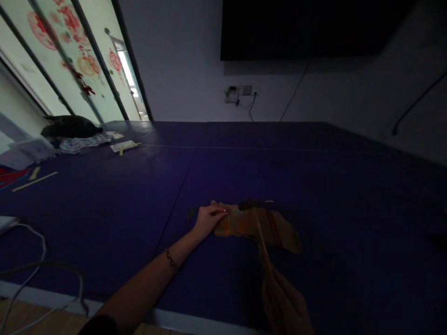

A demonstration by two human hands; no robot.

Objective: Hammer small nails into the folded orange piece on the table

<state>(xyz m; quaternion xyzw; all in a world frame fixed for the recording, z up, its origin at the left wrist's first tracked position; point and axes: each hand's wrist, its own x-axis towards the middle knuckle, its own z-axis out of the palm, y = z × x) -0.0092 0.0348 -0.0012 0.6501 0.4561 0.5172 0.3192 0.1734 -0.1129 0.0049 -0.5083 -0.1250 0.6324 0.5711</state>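
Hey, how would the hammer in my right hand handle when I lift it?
The hammer will probably feel head-heavy, with its thick dark head on a slim handle. The handle looks wooden and straight, so likely stiff. Gripped well below the head, it may tip forward.

"Which colours is the table [223, 172] displaying?"

"It is showing dark violet-blue; the sheet [240, 226] is showing tan, with orange patches and dark red stripes."

"And the hammer [262, 242]?"

"Its handle is appearing brown, its head [247, 204] black."

"The background?"

"The television [300, 30] is showing black; the pale door panels [99, 28] are bearing red and gold motifs [41, 30]."
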